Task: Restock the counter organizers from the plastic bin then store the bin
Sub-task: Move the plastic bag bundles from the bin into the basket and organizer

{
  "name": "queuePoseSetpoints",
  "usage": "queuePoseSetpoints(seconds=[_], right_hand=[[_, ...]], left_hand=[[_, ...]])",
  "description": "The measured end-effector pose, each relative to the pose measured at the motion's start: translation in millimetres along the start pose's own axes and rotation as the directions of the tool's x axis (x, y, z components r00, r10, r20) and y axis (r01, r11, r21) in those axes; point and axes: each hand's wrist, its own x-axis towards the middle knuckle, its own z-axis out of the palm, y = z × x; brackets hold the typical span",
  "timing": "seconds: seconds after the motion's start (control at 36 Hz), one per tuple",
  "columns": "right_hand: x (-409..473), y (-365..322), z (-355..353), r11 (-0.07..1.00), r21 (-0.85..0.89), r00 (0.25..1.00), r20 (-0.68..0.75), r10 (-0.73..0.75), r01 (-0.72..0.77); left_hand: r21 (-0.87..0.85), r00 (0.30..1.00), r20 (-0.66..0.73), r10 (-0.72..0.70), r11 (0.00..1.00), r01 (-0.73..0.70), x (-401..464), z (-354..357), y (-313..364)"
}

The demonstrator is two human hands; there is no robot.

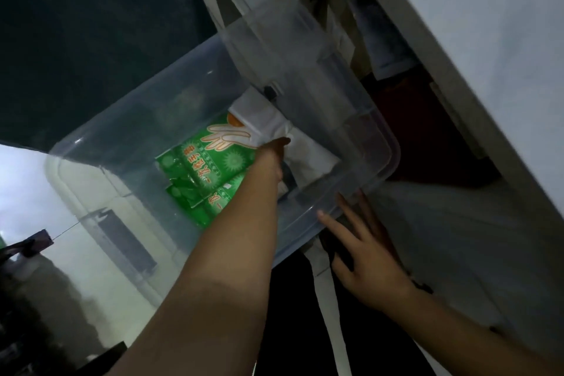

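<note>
Left hand point(274, 156) in clear bin point(128, 119), seemingly gripping white packet point(265, 119); green packs point(207, 162) beside

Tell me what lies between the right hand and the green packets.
Head view: the clear bin's near wall and the left forearm separate the right hand from the green packets.

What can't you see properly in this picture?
- Left hand fingers: head view, they reach under the white packet, so whether they grip is unclear.
- Green packets: partly covered by the left forearm; blur makes the print unreadable.
- Dark thing under the right hand: hidden by the palm and the plastic bin rim.
- Cupboard contents at top right: dark and blurred.
</note>
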Motion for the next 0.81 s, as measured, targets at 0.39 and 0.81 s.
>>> queuePoseSetpoints(seconds=[0.39,0.81], right_hand=[[4.9,0.4,6.3,0.999,0.050,1.000,-0.023,-0.015,0.017],[-0.1,-60.9,-90.5,0.822,0.491,0.920,-0.096,0.381,-0.289]], left_hand=[[-0.190,0.979,-0.151,0.138,0.968,-0.165,11.2,7.4,0.0],[-0.047,0.858,-0.163,0.487,0.865,-0.499,-251.6,-95.4,9.0]])
